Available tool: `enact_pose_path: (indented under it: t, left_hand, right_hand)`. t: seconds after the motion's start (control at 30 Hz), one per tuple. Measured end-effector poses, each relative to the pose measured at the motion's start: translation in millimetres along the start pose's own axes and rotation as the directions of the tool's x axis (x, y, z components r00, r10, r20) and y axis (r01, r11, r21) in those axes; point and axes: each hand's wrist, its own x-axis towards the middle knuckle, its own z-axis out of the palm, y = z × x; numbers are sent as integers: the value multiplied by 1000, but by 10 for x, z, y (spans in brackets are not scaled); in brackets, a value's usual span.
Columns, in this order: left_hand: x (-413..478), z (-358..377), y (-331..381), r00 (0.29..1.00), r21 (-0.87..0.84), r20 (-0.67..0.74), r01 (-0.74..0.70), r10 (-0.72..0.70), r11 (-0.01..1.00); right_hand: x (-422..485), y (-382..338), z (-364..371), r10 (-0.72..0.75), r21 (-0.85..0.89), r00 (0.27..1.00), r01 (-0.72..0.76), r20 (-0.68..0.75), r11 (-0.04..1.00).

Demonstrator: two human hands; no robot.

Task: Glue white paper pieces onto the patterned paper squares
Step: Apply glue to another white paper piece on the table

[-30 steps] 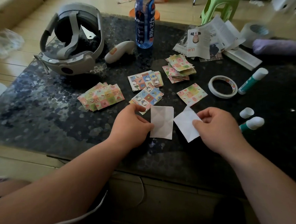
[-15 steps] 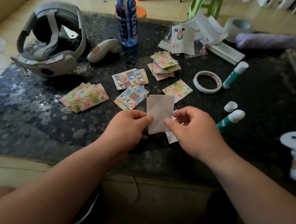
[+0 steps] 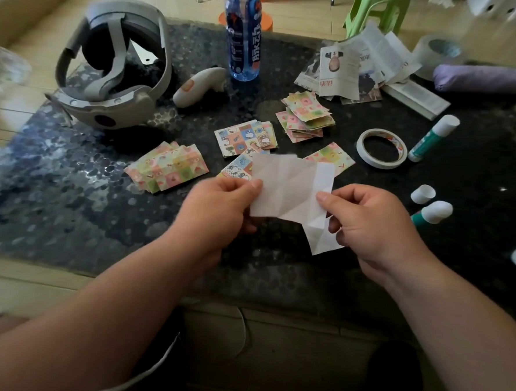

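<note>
White paper: two creased pieces, the upper piece [image 3: 290, 191] raised over the tabletop [image 3: 68, 214], the lower piece [image 3: 323, 240] poking out under the right fingers.
Left hand [image 3: 220, 205]: thumb and fingers pinch the upper piece's left edge.
Right hand [image 3: 370, 223]: thumb and curled fingers pinch its right edge; whether it also grips the lower piece, I cannot tell.
Patterned paper squares [image 3: 168, 167]: four loose piles and one single square [image 3: 328, 157], lying just beyond the hands.
Glue sticks [image 3: 432, 138]: two, off to the right; one loose white cap [image 3: 423, 194] beside the nearer.
Tape ring [image 3: 380, 148]: one.
Farther back: one bottle [image 3: 245, 34], one headset [image 3: 116, 65], one controller [image 3: 198, 86].
</note>
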Motion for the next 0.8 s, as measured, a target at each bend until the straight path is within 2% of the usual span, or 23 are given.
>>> enact_pose_path:
  t: [0.07,0.13,0.2,0.27,0.4,0.47,0.53,0.63,0.73,0.8]
  left_hand:
    - [53,-140,66,986,-5,-133,-97,96,995]
    - [88,-303,154,953,-91,-262,-184,155,979]
    - [92,-444,226,917,-167,-372,-219,145,961]
    - [70,-530,240,904,-232,-410,-231,120,945]
    - [17,-545,169,924,-239,-353,-239,145,941]
    - [14,-534,137,935,-195,-312,-238,169,952]
    - [24,-524,87,953,-124,-247,-212,176,969]
    - [5,-449,1,981,10,-102,-166,167,986]
    - [-50,-300,-55,987,151,-7,-155,158,976]
    - [-75,-187,-88,991,249,23,-132,130,960]
  right_hand:
    - [50,-14,20,42,30,999,-42,6,999]
    - [110,-45,75,88,48,996,-89,23,995]
    - [171,-81,185,114,72,992,-118,56,990]
    - [197,-116,348,139,68,984,-147,112,987]
    - [152,-142,653,186,27,948,-200,258,979]
    - [113,-147,701,179,-65,949,-167,260,984]
    - [79,-159,677,112,-138,969,-83,220,987]
    - [48,-198,564,33,-18,981,-31,193,999]
    - [-1,-222,399,75,211,975,-120,211,970]
    - [-47,-212,246,76,178,976,-113,205,977]
